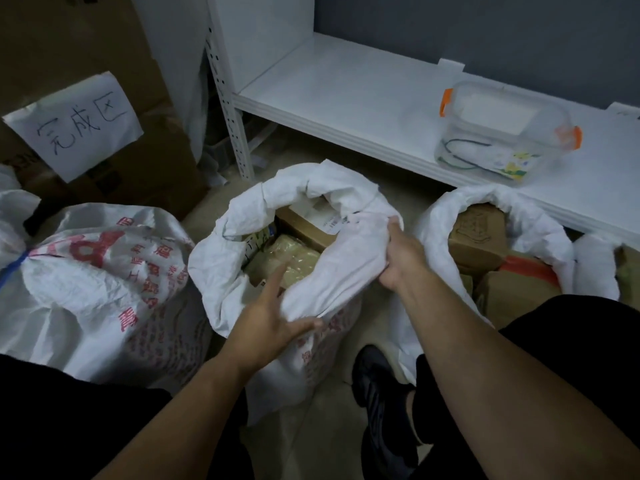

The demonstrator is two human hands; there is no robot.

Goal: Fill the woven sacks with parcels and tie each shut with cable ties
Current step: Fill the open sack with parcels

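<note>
A white shelf (346, 98) fills the top. Mid-frame, the open sack (242, 220) holds parcels (298, 258). The right hand (401, 258) squeezes its rim; the left hand (270, 317), fingers spread, gathers cloth for tying.

A single head-worn wide-angle camera is looking forward and steeply down from above the person's own forearms, which are entering from six o'clock. It is sitting close over an open woven sack (263, 237) at frame centre. A tied sack (93, 271) is lying at nine o'clock, a white shelf (346, 98) is running toward one o'clock, and its edges are bowing slightly.
</note>
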